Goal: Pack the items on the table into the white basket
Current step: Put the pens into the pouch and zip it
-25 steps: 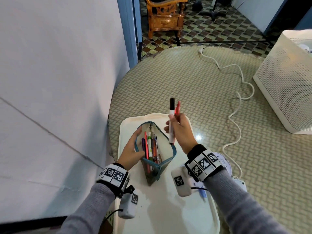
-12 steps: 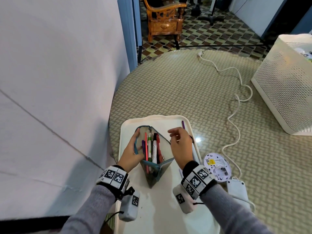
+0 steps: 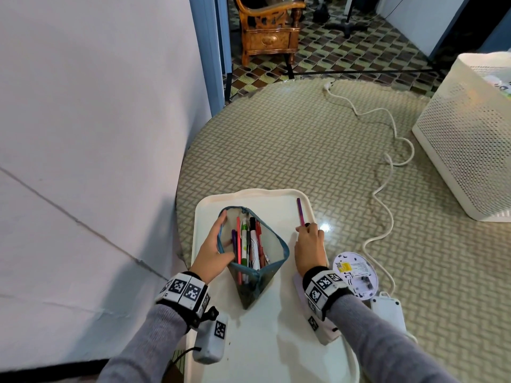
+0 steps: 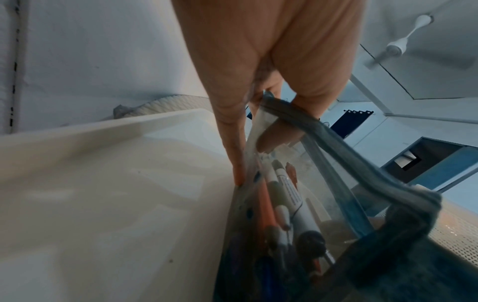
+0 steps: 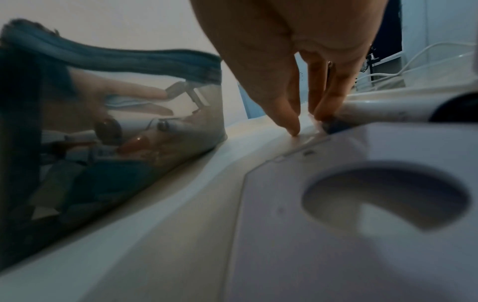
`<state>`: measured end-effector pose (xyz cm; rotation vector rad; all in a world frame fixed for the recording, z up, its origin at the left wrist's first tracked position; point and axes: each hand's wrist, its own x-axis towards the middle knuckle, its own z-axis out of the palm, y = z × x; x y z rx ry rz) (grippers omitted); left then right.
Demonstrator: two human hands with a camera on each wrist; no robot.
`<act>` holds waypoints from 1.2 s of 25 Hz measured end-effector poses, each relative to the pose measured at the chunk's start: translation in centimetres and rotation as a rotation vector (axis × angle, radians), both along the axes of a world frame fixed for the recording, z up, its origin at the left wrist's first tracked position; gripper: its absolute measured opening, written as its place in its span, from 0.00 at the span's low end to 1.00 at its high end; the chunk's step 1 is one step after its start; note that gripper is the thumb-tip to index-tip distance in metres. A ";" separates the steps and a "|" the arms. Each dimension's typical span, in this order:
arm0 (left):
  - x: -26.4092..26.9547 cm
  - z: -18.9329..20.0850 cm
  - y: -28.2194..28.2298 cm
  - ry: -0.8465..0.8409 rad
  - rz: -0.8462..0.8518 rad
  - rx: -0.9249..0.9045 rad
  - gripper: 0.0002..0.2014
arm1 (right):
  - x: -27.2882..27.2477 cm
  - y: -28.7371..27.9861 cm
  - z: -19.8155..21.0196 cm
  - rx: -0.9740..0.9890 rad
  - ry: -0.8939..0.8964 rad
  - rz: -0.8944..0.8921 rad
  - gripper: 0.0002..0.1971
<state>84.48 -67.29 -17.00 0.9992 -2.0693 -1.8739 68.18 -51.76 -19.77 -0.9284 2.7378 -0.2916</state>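
A round table (image 3: 276,150) with a woven-pattern cover fills the middle of the head view. At the right edge of the frame stands the white basket (image 3: 467,150), perforated, on the tabletop. A white tray (image 3: 262,341) lies at lower centre. On it sits an open clear pencil pouch (image 3: 257,261) with blue trim, pens and markers inside. The left hand (image 3: 213,250) grips the pouch's left rim, thumb inside, fingers outside. The right hand (image 3: 308,247), right of the pouch, has its fingertips down on the near end of a purple pen (image 3: 300,212) lying along the tray's right side; whether it is pinched cannot be told.
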 end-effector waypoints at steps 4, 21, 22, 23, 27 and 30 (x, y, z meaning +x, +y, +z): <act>0.2 0.0 0.1 0.000 0.001 0.003 0.46 | -1.1 -0.5 -0.4 -0.110 -0.150 -0.108 0.19; 0.3 1.0 2.0 0.036 -0.061 -0.005 0.43 | -1.2 3.5 1.3 0.056 -0.234 -0.146 0.10; 0.4 0.9 2.0 0.032 -0.066 -0.008 0.43 | -1.1 3.4 1.3 0.065 -0.222 -0.132 0.10; 0.6 0.7 1.9 0.031 -0.075 -0.012 0.44 | -1.0 3.2 1.6 0.032 -0.234 -0.142 0.11; 1.4 0.4 2.0 0.016 -0.131 0.006 0.45 | -1.1 3.5 3.2 -0.299 -0.399 -0.306 0.13; 1.6 0.5 2.8 0.025 -0.168 0.069 0.44 | -0.5 5.0 3.6 -0.373 -0.420 -0.349 0.09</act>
